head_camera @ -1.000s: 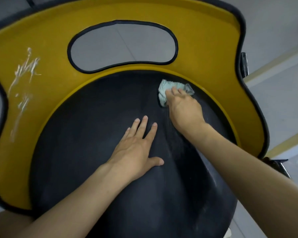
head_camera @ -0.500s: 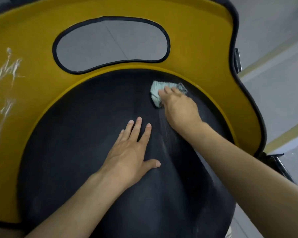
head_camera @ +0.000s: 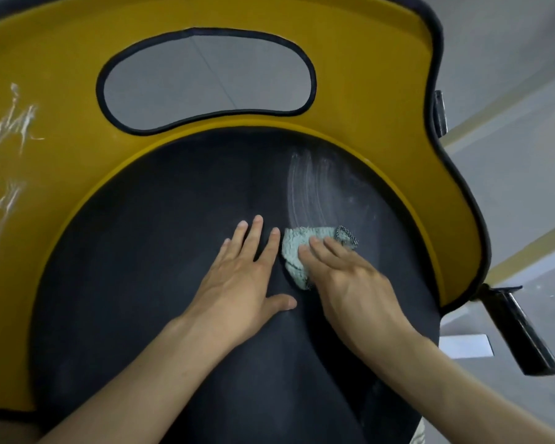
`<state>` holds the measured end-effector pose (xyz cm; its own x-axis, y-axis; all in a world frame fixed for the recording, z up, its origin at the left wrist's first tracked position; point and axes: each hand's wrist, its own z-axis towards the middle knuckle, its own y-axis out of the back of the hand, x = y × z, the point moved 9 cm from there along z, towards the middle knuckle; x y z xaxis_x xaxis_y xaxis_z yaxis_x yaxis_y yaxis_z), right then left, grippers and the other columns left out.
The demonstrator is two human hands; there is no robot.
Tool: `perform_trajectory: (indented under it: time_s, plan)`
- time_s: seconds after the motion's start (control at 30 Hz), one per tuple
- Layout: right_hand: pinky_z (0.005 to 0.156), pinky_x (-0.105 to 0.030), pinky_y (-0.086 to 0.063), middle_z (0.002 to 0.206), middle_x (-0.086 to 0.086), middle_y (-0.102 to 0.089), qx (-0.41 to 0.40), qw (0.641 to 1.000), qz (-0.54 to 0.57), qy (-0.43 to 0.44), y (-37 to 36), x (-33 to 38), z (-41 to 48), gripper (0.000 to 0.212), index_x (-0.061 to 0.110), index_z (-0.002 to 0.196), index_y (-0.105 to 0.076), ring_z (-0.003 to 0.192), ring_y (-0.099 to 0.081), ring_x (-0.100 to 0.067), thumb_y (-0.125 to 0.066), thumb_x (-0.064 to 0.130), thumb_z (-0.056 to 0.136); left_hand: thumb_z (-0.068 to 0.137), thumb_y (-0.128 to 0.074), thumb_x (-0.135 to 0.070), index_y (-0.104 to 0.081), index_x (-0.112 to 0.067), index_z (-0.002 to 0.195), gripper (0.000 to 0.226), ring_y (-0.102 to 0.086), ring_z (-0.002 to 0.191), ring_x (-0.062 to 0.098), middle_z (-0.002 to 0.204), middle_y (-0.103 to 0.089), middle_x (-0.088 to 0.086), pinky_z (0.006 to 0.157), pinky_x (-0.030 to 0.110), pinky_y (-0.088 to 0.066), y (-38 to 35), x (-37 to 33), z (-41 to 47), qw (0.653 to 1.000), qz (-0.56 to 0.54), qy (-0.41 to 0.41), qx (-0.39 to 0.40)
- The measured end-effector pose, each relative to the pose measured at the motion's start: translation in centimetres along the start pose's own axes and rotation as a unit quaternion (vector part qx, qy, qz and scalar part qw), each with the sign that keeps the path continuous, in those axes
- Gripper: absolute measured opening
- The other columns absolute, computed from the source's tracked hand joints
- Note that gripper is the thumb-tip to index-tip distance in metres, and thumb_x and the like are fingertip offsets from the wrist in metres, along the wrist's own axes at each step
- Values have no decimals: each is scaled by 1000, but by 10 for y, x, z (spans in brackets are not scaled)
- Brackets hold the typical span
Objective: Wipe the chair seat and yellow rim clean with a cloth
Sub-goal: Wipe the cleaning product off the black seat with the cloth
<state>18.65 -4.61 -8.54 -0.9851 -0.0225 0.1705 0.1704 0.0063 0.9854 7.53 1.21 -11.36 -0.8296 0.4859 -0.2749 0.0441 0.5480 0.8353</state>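
Head view: my right hand (head_camera: 350, 283) presses the cloth (head_camera: 297, 251) with straight fingers onto the seat (head_camera: 141, 251), just beside my flat, empty left hand (head_camera: 237, 277). A white smear (head_camera: 305, 184) lies straight beyond the cloth toward the yellow rim (head_camera: 366, 75), nearest my right hand.

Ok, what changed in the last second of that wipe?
The right hand dragged the cloth back from the far edge of the seat toward the person, now beside the left hand, leaving a pale streak behind. The left hand stayed flat on the seat; the white marks on the yellow rim remain.
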Motion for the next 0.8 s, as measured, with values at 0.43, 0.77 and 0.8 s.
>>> perform_trajectory:
  time_s: [0.43, 0.77, 0.8]
  plan:
    - [64, -31, -33, 106, 1, -54, -19, 995, -16, -96, 13, -14, 85, 16, 19, 107, -53, 95, -56, -20, -55, 13, 92, 91, -54, -65, 21, -27, 156, 106, 34, 146, 18, 157, 39, 0, 124, 37, 10, 0, 0, 1, 1000, 5, 6, 12]
    - [60, -34, -31, 96, 2, -43, -22, 997, -41, -61, 3, -20, 84, 16, 23, 93, -41, 89, -54, -23, -47, 8, 91, 91, -56, -65, 18, -26, 157, 107, 32, 148, 20, 160, 36, 2, 125, 40, 9, -2, 0, 2, 1000, -6, 1, -3]
    - [62, -34, -29, 97, 0, -45, -22, 996, -46, -76, 4, -29, 106, 15, 21, 94, -43, 92, -55, -26, -47, 7, 94, 90, -56, -65, 18, -26, 157, 107, 32, 148, 20, 160, 36, 2, 125, 40, 9, -2, 0, 2, 1000, -6, 1, -3]
